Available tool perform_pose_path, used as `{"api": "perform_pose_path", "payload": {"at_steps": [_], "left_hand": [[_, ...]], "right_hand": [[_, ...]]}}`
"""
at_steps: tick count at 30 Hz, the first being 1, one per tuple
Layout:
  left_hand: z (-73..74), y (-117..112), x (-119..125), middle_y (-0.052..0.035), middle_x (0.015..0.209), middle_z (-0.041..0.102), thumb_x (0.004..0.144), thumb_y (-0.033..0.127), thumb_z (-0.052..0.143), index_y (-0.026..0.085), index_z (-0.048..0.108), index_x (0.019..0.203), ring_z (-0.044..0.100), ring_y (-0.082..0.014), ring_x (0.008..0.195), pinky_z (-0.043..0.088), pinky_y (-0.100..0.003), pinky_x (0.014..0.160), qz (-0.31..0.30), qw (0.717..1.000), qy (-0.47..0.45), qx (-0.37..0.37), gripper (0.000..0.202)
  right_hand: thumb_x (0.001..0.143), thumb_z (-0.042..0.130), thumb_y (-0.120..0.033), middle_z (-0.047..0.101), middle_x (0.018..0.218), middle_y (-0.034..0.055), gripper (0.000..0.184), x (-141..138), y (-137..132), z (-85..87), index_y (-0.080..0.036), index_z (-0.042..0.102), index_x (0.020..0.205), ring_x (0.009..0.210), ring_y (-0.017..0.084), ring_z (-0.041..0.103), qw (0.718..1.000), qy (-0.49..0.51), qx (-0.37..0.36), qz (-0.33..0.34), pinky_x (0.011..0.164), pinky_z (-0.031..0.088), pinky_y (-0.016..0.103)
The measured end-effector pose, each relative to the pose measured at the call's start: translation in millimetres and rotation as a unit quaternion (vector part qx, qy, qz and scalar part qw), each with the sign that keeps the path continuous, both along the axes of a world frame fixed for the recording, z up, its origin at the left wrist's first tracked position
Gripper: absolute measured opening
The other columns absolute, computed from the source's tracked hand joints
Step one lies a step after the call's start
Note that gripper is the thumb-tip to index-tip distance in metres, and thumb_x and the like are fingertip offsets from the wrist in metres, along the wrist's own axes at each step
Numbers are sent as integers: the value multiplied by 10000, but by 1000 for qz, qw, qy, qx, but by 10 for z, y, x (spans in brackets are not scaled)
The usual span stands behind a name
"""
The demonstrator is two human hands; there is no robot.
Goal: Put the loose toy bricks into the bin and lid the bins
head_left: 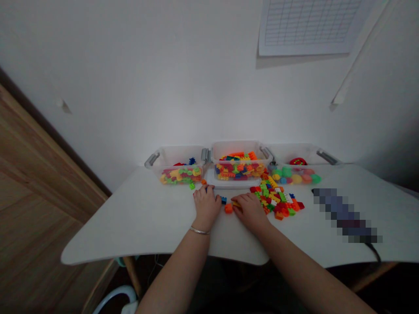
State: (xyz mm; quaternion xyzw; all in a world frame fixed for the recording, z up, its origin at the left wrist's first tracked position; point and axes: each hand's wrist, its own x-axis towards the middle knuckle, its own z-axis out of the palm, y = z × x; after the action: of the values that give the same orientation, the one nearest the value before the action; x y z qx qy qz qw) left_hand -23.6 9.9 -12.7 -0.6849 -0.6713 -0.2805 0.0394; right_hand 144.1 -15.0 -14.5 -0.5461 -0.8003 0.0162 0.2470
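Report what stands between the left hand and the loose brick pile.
The right hand lies in the way, between the left hand and the loose brick pile. An orange brick and a small blue brick also sit between the hands.

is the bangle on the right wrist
No, the thin metal bangle is on the left wrist, and the right wrist is bare.

The heap of building bricks (pixel 273 198) mixes red, yellow, green and orange, with a few blue and white, all bright against the white bench (pixel 114 226). The balls (pixel 294 177) run green, yellow and pink, the bangle (pixel 199 230) is silver, and the paper (pixel 309 26) carries a pale grey grid — the wooden panel (pixel 36 174) is streaked honey-brown.
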Motion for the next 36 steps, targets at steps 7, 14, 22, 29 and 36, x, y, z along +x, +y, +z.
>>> {"api": "perform_pose_path", "payload": {"at_steps": [7,14,22,29,36], "left_hand": [[-10,-5,35,-109,1089,595,793,231,549,163,642,1071,504,-266,1086,383,-419,1002,-60,998,-9,6,300],[121,37,-74,-88,1177,594,794,206,529,194,646,1084,429,-267,1206,319,-421,1090,-28,995,-28,87,313],[41,152,-148,-126,1331,541,878,323,443,194,544,1288,384,-325,1288,280,-566,1072,36,999,21,-28,442],[5,147,-135,-161,1266,560,870,354,452,140,532,1287,441,-329,1215,287,-545,1058,61,997,56,-7,476],[63,139,-138,-150,1237,574,856,318,464,129,596,1190,476,-322,1146,308,-495,1034,60,996,62,9,406]], "right_hand": [[813,586,-164,683,986,58,266,3,17,22,-210,638,1069,974,224,574,1000,19,-17,-12,902,393,365],[822,557,-167,662,1061,82,295,14,-1,20,-184,604,1112,975,234,581,996,86,5,-18,893,422,391],[825,549,-194,663,996,83,315,16,15,-19,-182,585,1137,928,223,604,991,135,-11,-7,861,448,390],[823,544,-212,659,997,83,315,31,27,-51,-174,583,1134,924,218,607,989,148,-8,1,861,452,391],[813,555,-218,667,977,86,250,12,1,-4,-177,604,1055,904,221,608,991,132,-3,-14,841,446,378]]}}
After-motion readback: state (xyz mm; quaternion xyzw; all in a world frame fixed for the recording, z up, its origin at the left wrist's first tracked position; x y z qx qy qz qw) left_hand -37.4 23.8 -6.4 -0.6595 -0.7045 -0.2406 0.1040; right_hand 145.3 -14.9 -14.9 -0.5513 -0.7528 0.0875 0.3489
